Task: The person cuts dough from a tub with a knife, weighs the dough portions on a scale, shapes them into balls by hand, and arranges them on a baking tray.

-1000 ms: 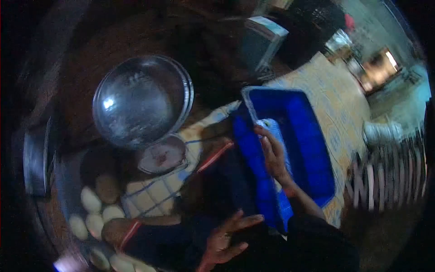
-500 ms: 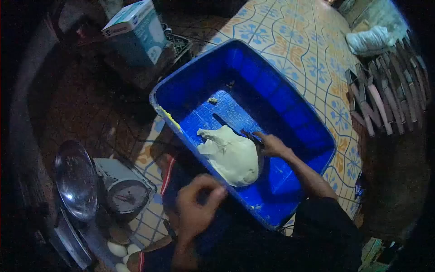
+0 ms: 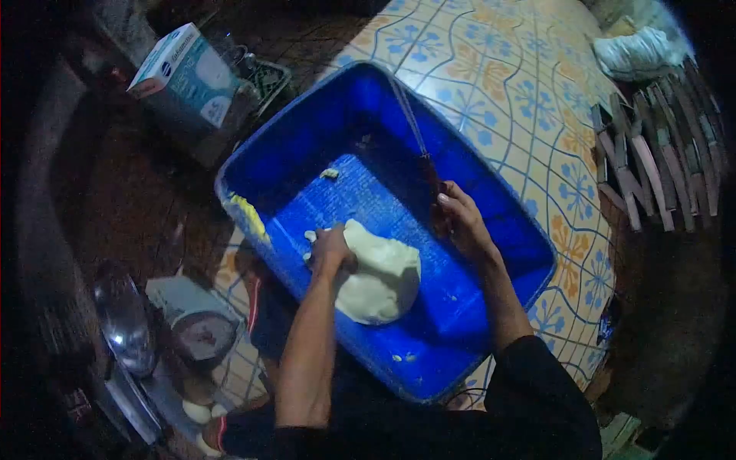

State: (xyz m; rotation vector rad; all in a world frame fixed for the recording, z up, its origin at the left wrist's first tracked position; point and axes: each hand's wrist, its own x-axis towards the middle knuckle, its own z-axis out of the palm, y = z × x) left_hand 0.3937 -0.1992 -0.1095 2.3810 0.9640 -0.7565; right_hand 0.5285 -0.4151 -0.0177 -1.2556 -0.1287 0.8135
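A pale lump of dough lies inside a blue plastic tub, near its left wall. My left hand is closed on the dough's upper left edge, its fingertips partly hidden. Above the tub floor, my right hand grips the dark handle of a knife. The thin blade points up toward the tub's far rim, apart from the dough. A small dough scrap sits farther up the tub floor, and a yellow smear marks the left rim.
At lower left are a dial scale, a shiny metal pan and pale round pieces. A carton stands at upper left. To the right lie stacked dark strips and a white sack by the tiled floor.
My left hand has moved from outside the tub onto the dough and closed on it. My right hand has lifted the knife off the dough, turning its blade up and away.
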